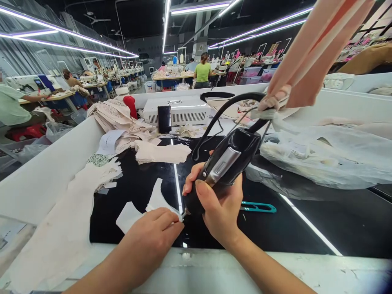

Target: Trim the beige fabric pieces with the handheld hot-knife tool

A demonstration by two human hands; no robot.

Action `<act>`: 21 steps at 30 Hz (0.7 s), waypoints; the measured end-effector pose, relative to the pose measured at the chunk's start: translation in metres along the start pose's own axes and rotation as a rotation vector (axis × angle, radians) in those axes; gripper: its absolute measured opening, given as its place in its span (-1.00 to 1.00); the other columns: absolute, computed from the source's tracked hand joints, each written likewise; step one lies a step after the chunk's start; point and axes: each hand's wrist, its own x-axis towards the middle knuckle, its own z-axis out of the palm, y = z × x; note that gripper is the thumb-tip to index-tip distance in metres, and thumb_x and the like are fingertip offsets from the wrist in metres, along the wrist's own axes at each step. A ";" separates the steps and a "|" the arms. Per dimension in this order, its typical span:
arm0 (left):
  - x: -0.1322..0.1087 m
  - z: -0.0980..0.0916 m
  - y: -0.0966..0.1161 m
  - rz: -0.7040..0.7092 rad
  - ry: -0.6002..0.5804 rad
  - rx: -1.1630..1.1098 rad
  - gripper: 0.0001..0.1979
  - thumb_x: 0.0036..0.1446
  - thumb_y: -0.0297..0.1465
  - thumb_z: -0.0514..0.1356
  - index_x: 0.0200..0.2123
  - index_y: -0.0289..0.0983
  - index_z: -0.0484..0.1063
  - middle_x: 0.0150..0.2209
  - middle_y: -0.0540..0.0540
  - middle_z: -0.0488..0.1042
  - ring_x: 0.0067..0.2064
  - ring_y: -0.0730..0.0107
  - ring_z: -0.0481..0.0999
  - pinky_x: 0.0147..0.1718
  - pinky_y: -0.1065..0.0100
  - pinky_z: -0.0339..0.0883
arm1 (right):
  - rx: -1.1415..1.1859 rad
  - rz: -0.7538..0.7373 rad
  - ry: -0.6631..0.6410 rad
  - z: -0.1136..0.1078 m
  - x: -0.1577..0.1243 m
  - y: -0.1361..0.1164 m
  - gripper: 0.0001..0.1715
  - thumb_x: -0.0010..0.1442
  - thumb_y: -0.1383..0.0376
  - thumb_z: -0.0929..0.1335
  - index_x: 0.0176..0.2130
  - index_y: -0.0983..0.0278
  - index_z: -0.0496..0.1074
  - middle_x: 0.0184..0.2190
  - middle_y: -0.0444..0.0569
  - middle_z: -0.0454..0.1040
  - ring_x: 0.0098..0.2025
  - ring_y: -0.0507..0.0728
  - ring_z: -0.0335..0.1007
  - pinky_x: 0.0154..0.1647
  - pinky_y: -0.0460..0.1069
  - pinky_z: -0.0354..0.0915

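Note:
My right hand is wrapped round a black corded hand tool with a silver lever on its side. The tool tilts down to the left, and its small metal tip meets the edge of a white fabric piece. My left hand lies just left of that tip, fingertips pinched on the piece, partly covering it. Another white piece lies beside it on the black glossy tabletop. To the right of my right hand, a pair of teal thread snips lies on the surface.
Stacked beige fabric and draped cloth occupy the left. A white vented box and a phone stand at the back. A clear plastic bag sits right. A pink fabric strip hangs down to the tool's cable.

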 end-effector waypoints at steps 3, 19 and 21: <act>0.003 0.009 -0.004 0.060 0.000 -0.017 -0.79 0.37 -0.67 0.09 -0.07 -0.39 0.49 -0.18 -0.15 0.56 -0.17 0.18 0.57 -0.13 0.16 0.63 | 0.012 -0.003 -0.010 0.000 -0.001 0.001 -0.63 0.18 0.36 0.49 -0.18 0.10 0.24 -0.39 -0.29 0.51 -0.55 -0.03 0.40 -0.56 -0.09 0.42; -0.009 0.007 -0.015 0.058 0.066 0.172 -0.78 0.45 -0.57 0.09 0.07 -0.40 0.47 -0.03 -0.21 0.58 0.02 0.12 0.60 0.11 0.06 0.56 | 0.026 -0.007 -0.005 -0.003 -0.005 0.001 -0.56 0.21 0.30 0.53 -0.06 0.09 0.28 -0.36 -0.27 0.53 -0.52 -0.01 0.45 -0.52 -0.09 0.47; -0.009 0.006 -0.014 0.059 0.070 0.181 -0.79 0.46 -0.57 0.09 0.04 -0.41 0.47 -0.09 -0.21 0.58 -0.03 0.13 0.62 0.03 0.12 0.59 | 0.030 -0.010 -0.007 -0.003 -0.005 0.001 -0.58 0.22 0.26 0.54 -0.07 0.09 0.29 -0.37 -0.27 0.53 -0.53 -0.02 0.44 -0.53 -0.09 0.47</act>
